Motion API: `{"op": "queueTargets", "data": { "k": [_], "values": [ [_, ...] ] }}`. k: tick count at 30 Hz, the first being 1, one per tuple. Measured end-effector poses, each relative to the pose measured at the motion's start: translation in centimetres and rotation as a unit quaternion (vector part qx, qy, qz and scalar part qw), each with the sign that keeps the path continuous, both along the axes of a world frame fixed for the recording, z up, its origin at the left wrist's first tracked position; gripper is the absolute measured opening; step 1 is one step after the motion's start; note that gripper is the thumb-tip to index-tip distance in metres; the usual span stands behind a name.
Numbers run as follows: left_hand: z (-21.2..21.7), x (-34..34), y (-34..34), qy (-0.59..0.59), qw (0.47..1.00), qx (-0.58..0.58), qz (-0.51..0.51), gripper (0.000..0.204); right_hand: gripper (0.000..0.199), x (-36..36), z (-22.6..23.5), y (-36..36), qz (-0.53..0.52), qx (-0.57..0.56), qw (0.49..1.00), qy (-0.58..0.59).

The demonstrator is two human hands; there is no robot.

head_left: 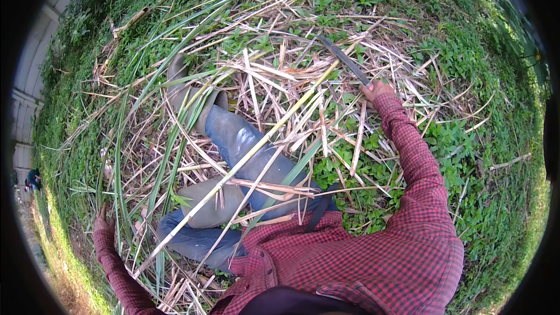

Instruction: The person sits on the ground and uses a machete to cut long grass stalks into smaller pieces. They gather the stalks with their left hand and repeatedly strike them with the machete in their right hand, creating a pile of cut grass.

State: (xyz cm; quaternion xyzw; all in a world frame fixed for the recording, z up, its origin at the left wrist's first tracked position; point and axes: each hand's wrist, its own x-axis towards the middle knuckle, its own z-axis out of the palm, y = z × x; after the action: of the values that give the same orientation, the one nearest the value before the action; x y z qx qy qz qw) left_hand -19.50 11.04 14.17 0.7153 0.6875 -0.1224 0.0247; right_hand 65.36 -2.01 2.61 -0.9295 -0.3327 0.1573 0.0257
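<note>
One long blade in right hand, two rubber boots.

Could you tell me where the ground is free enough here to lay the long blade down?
The green ground cover right of the right hand and its blade is mostly free, with a few stray stalks. Ahead of the boots, dry cane trash lies thick and crossed. Around the left hand, leafy stalks crowd the ground.
</note>
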Motion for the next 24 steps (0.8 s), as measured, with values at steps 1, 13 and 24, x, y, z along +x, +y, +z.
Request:
{"op": "queueTargets", "data": {
  "k": [1,13,24],
  "values": [
    [0.9,1.8,0.9,0.223,0.943,-0.216,0.121,0.062,0.054,-0.3,0.2,-0.9,0.016,0.009,1.0,-0.001],
    [-7.1,36.4,-5.7,-0.14,0.955,0.04,-0.26,0.035,0.055,-12.4,1.8,-3.1,0.17,-0.012,0.985,0.029],
    [-7.9,30.3,-10.1,-0.199,0.971,-0.004,-0.132,0.039,0.054,-3.8,0.4,-0.8,0.074,0.01,0.997,-0.004]
  ]
}}
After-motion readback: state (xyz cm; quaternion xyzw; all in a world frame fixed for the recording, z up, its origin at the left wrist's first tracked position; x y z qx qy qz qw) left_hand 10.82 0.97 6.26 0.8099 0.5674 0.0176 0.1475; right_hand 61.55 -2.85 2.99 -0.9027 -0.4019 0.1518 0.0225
